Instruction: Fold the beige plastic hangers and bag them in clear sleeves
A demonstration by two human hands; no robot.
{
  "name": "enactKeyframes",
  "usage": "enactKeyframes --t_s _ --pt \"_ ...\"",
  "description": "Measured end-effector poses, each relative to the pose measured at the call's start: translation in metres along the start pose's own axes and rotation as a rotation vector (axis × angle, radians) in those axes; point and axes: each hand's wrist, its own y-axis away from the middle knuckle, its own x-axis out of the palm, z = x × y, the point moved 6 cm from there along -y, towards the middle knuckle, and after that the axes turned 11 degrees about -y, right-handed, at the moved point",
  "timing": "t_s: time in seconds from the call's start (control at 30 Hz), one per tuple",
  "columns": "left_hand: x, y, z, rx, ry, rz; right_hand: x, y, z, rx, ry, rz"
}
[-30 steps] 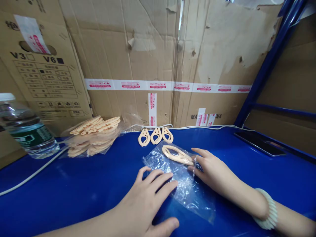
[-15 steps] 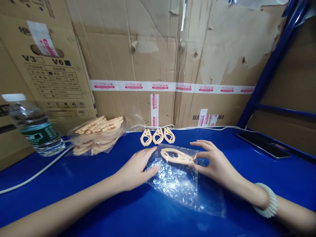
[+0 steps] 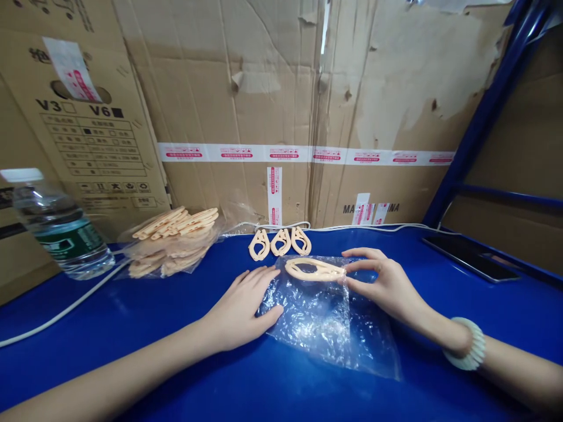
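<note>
A clear plastic bag lies flat on the blue table. A long beige plastic clip rests at the bag's far end. My right hand pinches the clip's right end with thumb and fingers. My left hand lies flat with fingers stretched out, pressing the bag's left edge. Three small beige clips sit in a row just beyond the bag.
A pile of beige clips on plastic bags lies at the left. A water bottle stands at the far left by a white cable. A dark phone lies at the right. Cardboard boxes wall the back.
My left hand has slid forward from the near side of the bag to its left edge. My right hand has shifted the long clip slightly toward the far end of the bag.
</note>
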Motion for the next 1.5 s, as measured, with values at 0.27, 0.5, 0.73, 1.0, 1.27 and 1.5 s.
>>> enactKeyframes --t_s 0.27,0.5,0.73,1.0,1.27,1.5 --pt "0.003 0.003 0.000 0.037 0.016 -0.016 0.007 -0.004 0.004 -0.032 0.045 -0.047" --pt "0.003 0.003 0.001 0.042 0.020 -0.041 0.022 -0.010 0.005 -0.124 0.174 0.015" --pt "-0.013 0.012 0.009 0.090 -0.065 0.103 0.014 -0.007 0.022 -0.256 0.131 0.117" --pt "-0.051 0.006 0.013 0.031 -0.140 -0.231 0.000 -0.032 0.031 -0.321 0.100 0.187" --pt "-0.039 0.027 -0.073 0.020 0.047 -0.108 0.082 -0.119 -0.021 -0.354 0.382 0.557" --pt "-0.019 0.048 -0.085 0.089 -0.038 -0.137 0.073 -0.130 -0.036 -0.294 0.514 0.671"
